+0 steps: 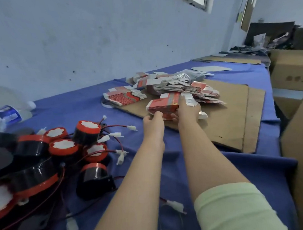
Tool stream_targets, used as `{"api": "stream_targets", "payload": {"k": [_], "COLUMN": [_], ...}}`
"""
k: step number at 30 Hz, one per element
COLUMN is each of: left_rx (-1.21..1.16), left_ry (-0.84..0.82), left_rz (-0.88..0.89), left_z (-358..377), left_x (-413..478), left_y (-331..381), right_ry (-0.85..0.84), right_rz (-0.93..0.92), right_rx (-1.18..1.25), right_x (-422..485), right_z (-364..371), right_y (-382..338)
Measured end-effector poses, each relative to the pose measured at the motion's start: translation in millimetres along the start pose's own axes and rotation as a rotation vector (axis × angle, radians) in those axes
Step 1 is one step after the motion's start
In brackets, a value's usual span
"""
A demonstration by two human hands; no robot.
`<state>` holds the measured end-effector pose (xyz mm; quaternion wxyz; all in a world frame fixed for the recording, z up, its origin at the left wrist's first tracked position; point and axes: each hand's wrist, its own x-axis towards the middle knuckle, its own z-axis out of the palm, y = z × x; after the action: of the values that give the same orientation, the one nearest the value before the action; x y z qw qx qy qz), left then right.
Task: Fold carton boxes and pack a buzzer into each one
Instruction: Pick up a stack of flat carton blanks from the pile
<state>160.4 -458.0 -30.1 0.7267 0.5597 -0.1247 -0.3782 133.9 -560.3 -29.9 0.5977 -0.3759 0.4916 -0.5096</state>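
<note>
A stack of flat red-and-white cartons sits on a cardboard sheet in the middle of the table. My right hand grips the stack's right end. At the stack's near left edge my left hand holds it, fingers curled under it. More flat cartons lie in fanned piles behind. Several black-and-red buzzers with red wires and white plugs lie heaped at the left.
The table is covered by a blue cloth. A clear plastic water bottle lies at the far left by the wall. Brown shipping boxes stand along the right side. A loose white plug lies near my right forearm.
</note>
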Motion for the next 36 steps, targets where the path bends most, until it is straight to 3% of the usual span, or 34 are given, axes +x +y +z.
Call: {"api": "stream_targets", "payload": {"k": [3, 6, 11, 16, 19, 24, 29, 33, 36], "left_rx": [0.005, 0.015, -0.044, -0.07, -0.162, -0.321, -0.393, -0.423, -0.421], "left_ry": [-0.004, 0.0, -0.012, -0.125, -0.238, -0.272, -0.246, -0.217, -0.113], "left_rz": [-0.039, -0.076, -0.119, -0.185, -0.209, -0.204, -0.207, -0.133, -0.057], "left_z": [-3, -7, -12, -17, -14, -25, -54, -76, -101], "left_x": [7, 14, 20, 11, -2, -32, -75, -120, -156], "left_y": [-2, -9, -17, -11, -6, 8, 9, 16, 19], "right_ry": [-0.08, -0.056, 0.063, 0.107, 0.073, -0.004, -0.127, -0.302, -0.232], "right_rz": [0.164, 0.208, 0.053, -0.085, -0.125, -0.209, -0.23, -0.277, -0.415], "right_rx": [0.066, 0.086, 0.107, 0.219, 0.108, -0.024, -0.083, -0.307, -0.41], "right_x": [10, 21, 9, -34, -69, -134, -196, -234, -261], "right_z": [4, 9, 11, -11, -24, -36, -60, -96, -124], "right_y": [-5, -8, 16, 27, 33, 36, 33, 13, -7]}}
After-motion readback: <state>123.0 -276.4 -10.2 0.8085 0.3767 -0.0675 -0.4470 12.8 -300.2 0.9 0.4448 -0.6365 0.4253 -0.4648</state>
